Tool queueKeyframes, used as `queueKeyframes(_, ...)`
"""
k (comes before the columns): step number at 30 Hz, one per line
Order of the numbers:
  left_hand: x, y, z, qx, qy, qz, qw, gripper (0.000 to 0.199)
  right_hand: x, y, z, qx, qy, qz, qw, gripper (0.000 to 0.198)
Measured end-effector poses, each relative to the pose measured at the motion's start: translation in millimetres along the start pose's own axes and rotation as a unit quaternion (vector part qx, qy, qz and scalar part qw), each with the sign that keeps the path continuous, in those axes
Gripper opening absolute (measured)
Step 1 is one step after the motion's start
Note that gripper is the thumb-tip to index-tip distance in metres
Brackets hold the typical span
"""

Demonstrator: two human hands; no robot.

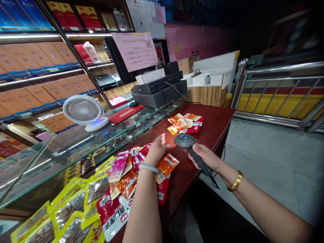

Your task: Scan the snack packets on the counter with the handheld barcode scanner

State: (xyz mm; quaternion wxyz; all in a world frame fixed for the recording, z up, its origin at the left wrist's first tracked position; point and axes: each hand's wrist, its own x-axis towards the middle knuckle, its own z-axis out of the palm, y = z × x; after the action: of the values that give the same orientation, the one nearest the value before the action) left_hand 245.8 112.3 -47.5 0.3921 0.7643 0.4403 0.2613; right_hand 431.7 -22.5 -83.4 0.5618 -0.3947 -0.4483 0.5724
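Note:
My right hand (206,156) is wrapped round the handle of a dark grey barcode scanner (185,140), which has a small blue light on its head. Between the two groups of snack packets, my left hand (158,147) hovers over the counter with fingers apart and nothing in them. Just below it lies an orange snack packet (167,166). A heap of pink, red and orange packets (126,184) spreads beneath my left forearm, which hides part of it. Beyond the scanner is a smaller pile of orange and red packets (181,125).
Yellow-edged clear packets (68,206) cover the near left. A glass display case (121,135) runs alongside the dark red counter (210,116). On the glass stand a white fan (83,109) and a black cash register unit (157,89). Metal railings (278,94) stand at right.

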Motion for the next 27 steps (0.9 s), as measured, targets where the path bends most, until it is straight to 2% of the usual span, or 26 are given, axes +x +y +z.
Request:
queueKeyframes(2,-5.2,2.5,-9.2,0.131,0.014,0.007,0.991,0.045,-0.6,-2.3,0.8,-0.006,0.003,0.008,1.0,0.055)
queueKeyframes(3,-8.8,4.8,-14.8,0.206,0.002,0.008,0.979,0.041,-0.8,-3.5,1.0,-0.01,0.002,0.011,1.0,0.055)
queueKeyframes(6,-19.2,14.0,-25.6,0.364,-0.099,-0.017,0.926,0.047,-0.9,-5.5,0.4,-0.02,-0.011,0.013,1.0,0.054)
queueKeyframes(9,-23.8,21.8,-22.3,0.431,-0.146,-0.031,0.89,0.058,-0.6,-5.3,-1.4,-0.025,-0.026,0.007,0.999,0.052)
queueKeyframes(12,-22.9,24.2,-14.1,0.462,-0.145,-0.021,0.875,0.046,-0.3,-4.2,-3.0,-0.025,-0.035,0.002,0.999,0.05)
queueKeyframes(13,-21.8,23.2,-12.8,0.454,-0.142,-0.019,0.879,0.041,-0.1,-3.8,-3.4,-0.024,-0.037,0.001,0.999,0.05)
queueKeyframes(15,-18.6,17.8,-13.0,0.396,-0.1,-0.022,0.912,0.036,0.1,-3.0,-3.9,-0.02,-0.041,-0.003,0.999,0.049)
queueKeyframes(18,-10.6,3.1,-16.4,0.245,0.058,-0.043,0.967,0.038,0.6,-1.7,-5.6,-0.016,-0.054,-0.005,0.998,0.048)
queueKeyframes(20,-3.8,-7.4,-16.2,0.146,0.164,-0.066,0.973,0.037,0.8,-0.9,-7.4,-0.022,-0.076,-0.002,0.997,0.049)
queueKeyframes(22,2.8,-15.2,-12.5,0.055,0.218,-0.081,0.971,0.03,0.8,-0.7,-9.0,-0.037,-0.099,0.006,0.994,0.05)
queueKeyframes(27,11.9,-22.8,-2.7,-0.083,0.233,-0.073,0.966,0.022,0.1,-3.5,-9.2,-0.077,-0.114,0.024,0.99,0.051)
